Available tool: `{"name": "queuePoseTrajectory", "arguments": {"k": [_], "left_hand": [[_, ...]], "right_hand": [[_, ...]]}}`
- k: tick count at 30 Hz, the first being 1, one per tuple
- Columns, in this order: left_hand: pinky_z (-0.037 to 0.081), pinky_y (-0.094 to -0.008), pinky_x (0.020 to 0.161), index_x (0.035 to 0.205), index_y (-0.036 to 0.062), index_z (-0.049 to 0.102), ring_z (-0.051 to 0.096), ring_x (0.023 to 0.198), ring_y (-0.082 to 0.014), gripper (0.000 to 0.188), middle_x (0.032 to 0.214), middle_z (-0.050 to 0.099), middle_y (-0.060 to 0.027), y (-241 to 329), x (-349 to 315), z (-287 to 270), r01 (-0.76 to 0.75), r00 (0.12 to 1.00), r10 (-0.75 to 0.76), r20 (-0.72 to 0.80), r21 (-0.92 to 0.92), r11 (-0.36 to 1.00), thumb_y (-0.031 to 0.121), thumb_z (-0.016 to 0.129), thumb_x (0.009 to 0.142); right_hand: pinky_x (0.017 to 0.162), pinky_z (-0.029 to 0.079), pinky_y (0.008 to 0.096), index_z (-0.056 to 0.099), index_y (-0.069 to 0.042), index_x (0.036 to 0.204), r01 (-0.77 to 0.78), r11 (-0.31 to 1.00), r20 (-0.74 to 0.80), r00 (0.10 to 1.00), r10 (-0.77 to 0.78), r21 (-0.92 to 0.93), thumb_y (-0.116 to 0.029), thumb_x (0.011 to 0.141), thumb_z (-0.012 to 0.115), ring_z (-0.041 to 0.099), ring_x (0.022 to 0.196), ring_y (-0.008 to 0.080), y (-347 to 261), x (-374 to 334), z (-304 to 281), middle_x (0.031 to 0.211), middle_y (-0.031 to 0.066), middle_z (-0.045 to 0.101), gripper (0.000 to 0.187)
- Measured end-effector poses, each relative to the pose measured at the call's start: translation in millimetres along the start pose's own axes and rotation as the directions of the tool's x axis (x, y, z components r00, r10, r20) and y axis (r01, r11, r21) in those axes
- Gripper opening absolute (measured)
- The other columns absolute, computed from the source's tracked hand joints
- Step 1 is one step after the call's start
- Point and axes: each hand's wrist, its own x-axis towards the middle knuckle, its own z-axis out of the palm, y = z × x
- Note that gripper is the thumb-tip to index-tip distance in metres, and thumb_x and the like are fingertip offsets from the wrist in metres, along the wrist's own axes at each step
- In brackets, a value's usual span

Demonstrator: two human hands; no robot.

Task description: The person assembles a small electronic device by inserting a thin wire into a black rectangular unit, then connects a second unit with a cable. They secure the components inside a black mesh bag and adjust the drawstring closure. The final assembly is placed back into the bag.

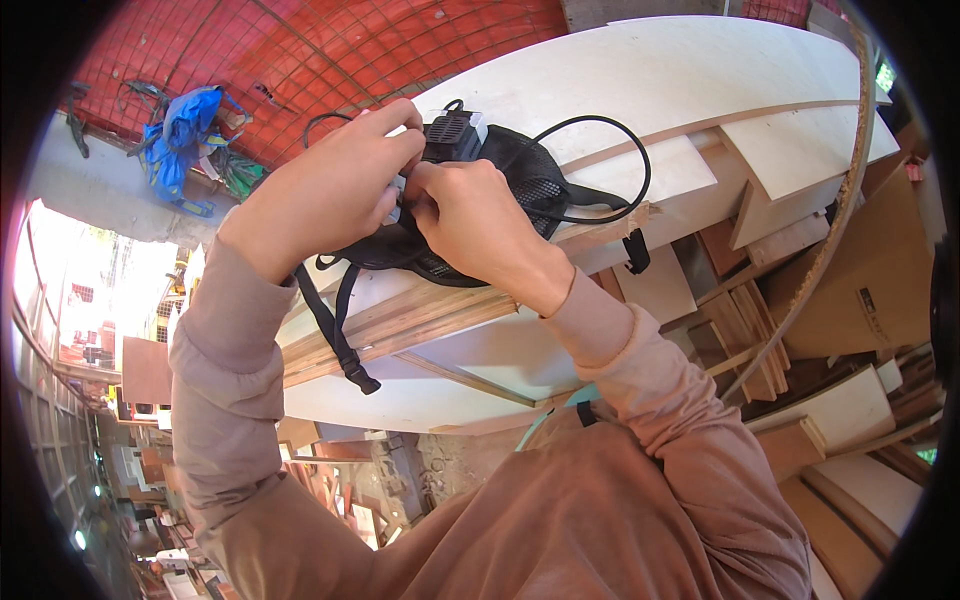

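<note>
A black mesh bag [540,180] with straps lies on a pale board in front of me. On it sits a small black ridged box [452,136] with a light grey or clear edge. My left hand [345,180] is curled at the left side of this box, fingers closed. Close beside it, my right hand [478,215] pinches with thumb and forefinger just below the box. What both sets of fingertips hold is hidden behind the knuckles. A black cable [645,150] loops out to the right. A strap buckle [360,378] dangles over the board's near edge.
White boards [640,70] are stacked under and beyond the bag. A blue bag [185,135] rests at the left by red sheeting [300,60] with wire mesh. Wood offcuts and a cardboard sheet [860,265] fill the right side. A thin curved strip [835,225] arcs down there.
</note>
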Motion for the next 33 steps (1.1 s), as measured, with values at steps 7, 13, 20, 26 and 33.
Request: {"name": "queuePoseTrajectory", "arguments": {"k": [7, 13, 20, 26, 33], "left_hand": [[0.047, -0.0537, 0.108, 0.121, 0.0009, 0.058, 0.055, 0.131, -0.0429, 0.052, 0.141, 0.053, -0.0178, 27, -13, 11, 0.011, 0.902, 0.09, -0.422, 0.229, 0.973, -0.008, 0.079, 0.075], [0.046, -0.036, 0.096, 0.114, 0.0057, 0.058, 0.054, 0.106, -0.0256, 0.048, 0.112, 0.056, -0.0112, 33, -66, 63, 0.206, 0.412, -0.216, -0.885, -0.141, 0.968, 0.003, 0.087, 0.077], [0.053, -0.0379, 0.101, 0.133, -0.0019, 0.054, 0.065, 0.115, -0.0236, 0.058, 0.124, 0.063, -0.0154, 12, -79, 139, 0.086, 0.302, -0.757, -0.58, -0.774, 0.627, 0.012, 0.087, 0.088], [0.053, -0.0396, 0.11, 0.153, -0.0069, 0.047, 0.066, 0.125, -0.0256, 0.082, 0.14, 0.063, -0.0244, 23, -56, 126, -0.128, 0.362, -0.754, -0.549, -0.83, 0.543, 0.023, 0.09, 0.09], [0.059, -0.0362, 0.095, 0.147, -0.0044, 0.05, 0.074, 0.106, -0.0235, 0.076, 0.127, 0.071, -0.0164, 34, -38, 121, 0.058, 0.38, -0.742, -0.551, -0.787, 0.614, 0.02, 0.091, 0.087]], "right_hand": [[0.076, 0.06, 0.0432, 0.069, 0.002, 0.111, -0.026, 0.997, 0.062, 0.998, 0.022, 0.07, -0.002, 0.083, 0.082, 0.076, 0.086, 0.0377, 1, 3, -8, 0.094, 0.0199, 0.076, 0.031], [0.081, 0.061, 0.0408, 0.067, 0.003, 0.118, -0.046, 0.994, 0.117, 0.993, 0.034, 0.099, -0.007, 0.08, 0.09, 0.077, 0.091, 0.0336, 7, 2, -11, 0.105, 0.0197, 0.076, 0.045], [0.082, 0.063, 0.0387, 0.066, 0.002, 0.133, -0.111, 0.991, 0.206, 0.974, 0.094, 0.073, -0.015, 0.077, 0.096, 0.078, 0.093, 0.0314, 1, 2, -17, 0.115, 0.0217, 0.076, 0.067], [0.082, 0.063, 0.0395, 0.063, 0.008, 0.139, -0.046, 0.999, 0.231, 0.972, 0.044, 0.003, -0.008, 0.079, 0.092, 0.08, 0.093, 0.0333, -4, 1, -6, 0.117, 0.0255, 0.075, 0.068], [0.084, 0.063, 0.0383, 0.064, 0.007, 0.138, -0.167, 0.972, 0.293, 0.949, 0.114, 0.163, 0.002, 0.085, 0.082, 0.082, 0.098, 0.0302, 6, 4, -14, 0.118, 0.0239, 0.077, 0.056]]}}
